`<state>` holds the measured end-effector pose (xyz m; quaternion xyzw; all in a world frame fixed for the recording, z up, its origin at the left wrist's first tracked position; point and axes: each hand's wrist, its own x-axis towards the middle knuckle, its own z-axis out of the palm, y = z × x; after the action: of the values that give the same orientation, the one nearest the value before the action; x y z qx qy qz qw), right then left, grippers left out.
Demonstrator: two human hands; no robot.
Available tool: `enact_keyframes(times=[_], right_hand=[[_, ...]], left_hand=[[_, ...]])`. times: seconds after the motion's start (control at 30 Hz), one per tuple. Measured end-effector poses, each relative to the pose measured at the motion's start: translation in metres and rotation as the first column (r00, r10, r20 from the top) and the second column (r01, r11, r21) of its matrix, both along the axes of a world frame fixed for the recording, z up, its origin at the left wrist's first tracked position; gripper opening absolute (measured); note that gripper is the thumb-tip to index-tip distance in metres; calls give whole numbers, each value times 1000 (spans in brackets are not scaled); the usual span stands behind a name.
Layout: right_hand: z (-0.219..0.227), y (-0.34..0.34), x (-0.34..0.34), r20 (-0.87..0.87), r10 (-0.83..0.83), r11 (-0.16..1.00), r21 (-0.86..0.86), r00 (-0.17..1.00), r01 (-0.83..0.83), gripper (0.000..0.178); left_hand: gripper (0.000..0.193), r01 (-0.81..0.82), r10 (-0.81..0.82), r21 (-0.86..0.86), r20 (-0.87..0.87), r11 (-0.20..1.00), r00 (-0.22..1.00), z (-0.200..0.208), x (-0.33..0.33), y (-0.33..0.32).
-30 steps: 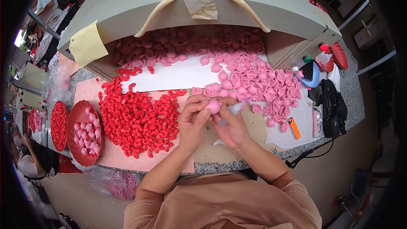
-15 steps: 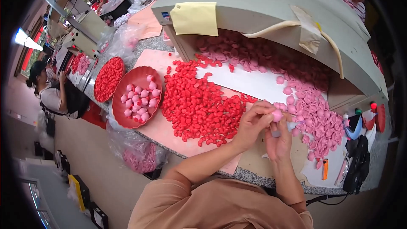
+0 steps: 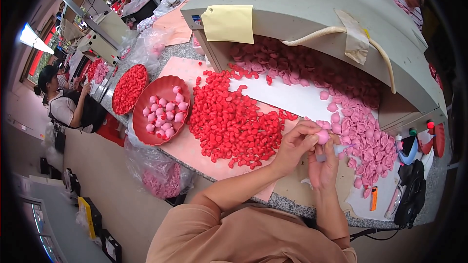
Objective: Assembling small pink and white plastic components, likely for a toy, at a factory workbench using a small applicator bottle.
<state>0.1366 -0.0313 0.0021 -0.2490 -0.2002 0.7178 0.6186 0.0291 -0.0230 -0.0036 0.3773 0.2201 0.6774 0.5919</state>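
Observation:
Over the front of the bench, my left hand (image 3: 295, 147) pinches a small round pink plastic part (image 3: 322, 137) between thumb and fingertips. Close against it, my right hand (image 3: 323, 169) is closed around a small translucent bottle (image 3: 320, 157) with a thin nozzle that points right, away from the pink part. The right fingertips are beside the pink part; whether they touch it I cannot tell. Left of my hands spreads a heap of small red parts (image 3: 234, 126). To the right lies a pile of pink shell-like parts (image 3: 363, 139).
A red scalloped bowl (image 3: 141, 130) holds pink balls with red bits; behind it sits a dish of red parts (image 3: 130, 90). A grey hood (image 3: 302, 0) arches over more pink parts. An orange lighter (image 3: 374, 198) and black pouch (image 3: 411, 195) lie right. Other people sit farther off.
The view has shifted slightly, moving the scene a little to the right. Both hands keep their grips; the bottle's nozzle shows more clearly beside the pink part.

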Motion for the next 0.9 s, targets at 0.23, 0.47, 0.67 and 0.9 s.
enact_keyframes(times=[0.23,0.47,0.67,0.9], right_hand=[[-4,3,6,-6,-9,1000,14,1000,9,17],[-7,-1,0,68,-36,999,24,997,34,22],[-6,-3,5,138,-21,999,45,990,14,26],[-14,5,7,109,21,991,129,994,-35,34]], left_hand=[[16,49,-48,-16,47,999,998,3,5,3],[11,40,-39,-20,45,999,998,-7,4,-3],[13,123,-122,-12,86,992,989,1,5,-4],[11,36,-39,75,47,997,998,-7,3,5]])
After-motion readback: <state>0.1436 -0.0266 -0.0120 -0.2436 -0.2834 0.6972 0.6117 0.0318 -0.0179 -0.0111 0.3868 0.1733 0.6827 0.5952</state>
